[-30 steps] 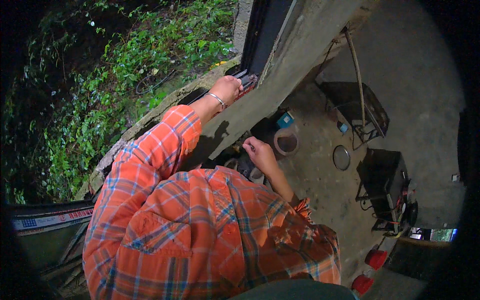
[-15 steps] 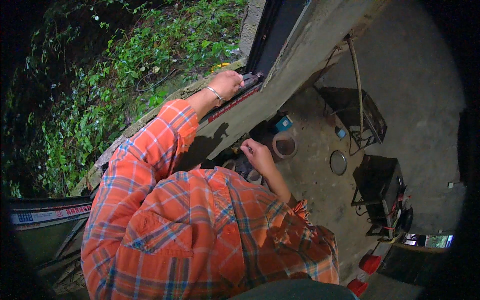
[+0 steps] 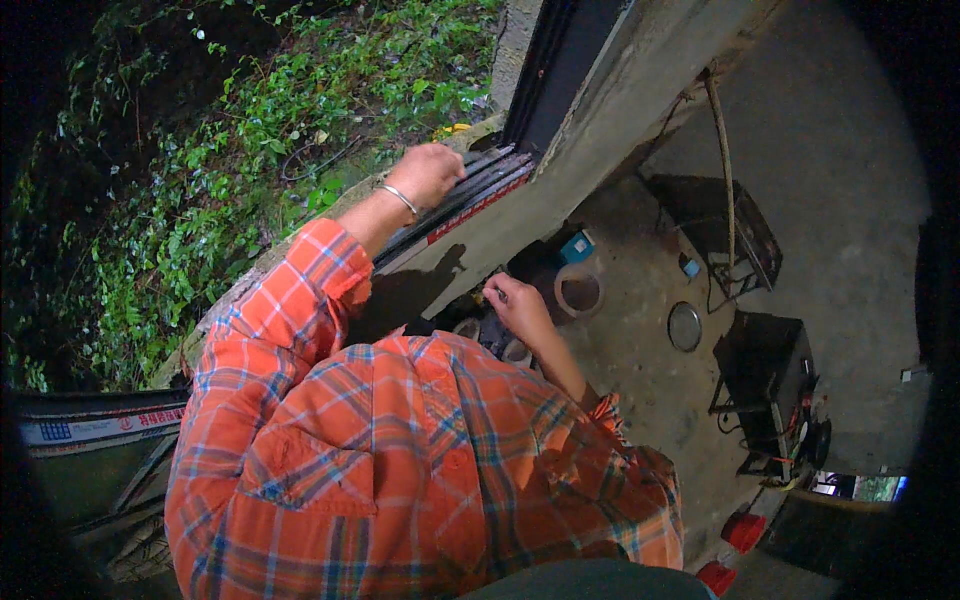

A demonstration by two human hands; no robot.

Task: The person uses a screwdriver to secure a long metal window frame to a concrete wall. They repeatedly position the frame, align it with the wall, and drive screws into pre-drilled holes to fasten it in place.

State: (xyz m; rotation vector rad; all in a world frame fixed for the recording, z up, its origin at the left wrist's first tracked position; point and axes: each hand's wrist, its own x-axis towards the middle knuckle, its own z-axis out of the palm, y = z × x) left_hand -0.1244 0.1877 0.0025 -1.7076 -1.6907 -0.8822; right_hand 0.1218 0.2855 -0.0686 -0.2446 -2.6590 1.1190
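My left hand (image 3: 428, 172), with a silver bangle at the wrist, is over the outer side of a dark window track (image 3: 480, 187). Its fingers are curled in and what they hold, if anything, is hidden. The track runs along the sill, with a red printed strip (image 3: 470, 219) on its inner side. A dark window panel (image 3: 565, 75) stands at the track's far end, apart from this hand. Below the sill, my right hand (image 3: 515, 303) hovers with its fingers bent together; whatever is in them is too small to make out.
Green plants (image 3: 310, 120) grow outside, beyond the sill. Indoors, a round basin (image 3: 578, 291), a blue box (image 3: 576, 247) and a round tray (image 3: 684, 327) are on the concrete floor. Dark metal stands (image 3: 765, 365) are along the right. A pole (image 3: 720, 160) leans there.
My left hand has moved left along the track, away from the window panel, uncovering more of the track's far end. My right hand has barely moved. The view has shifted slightly.
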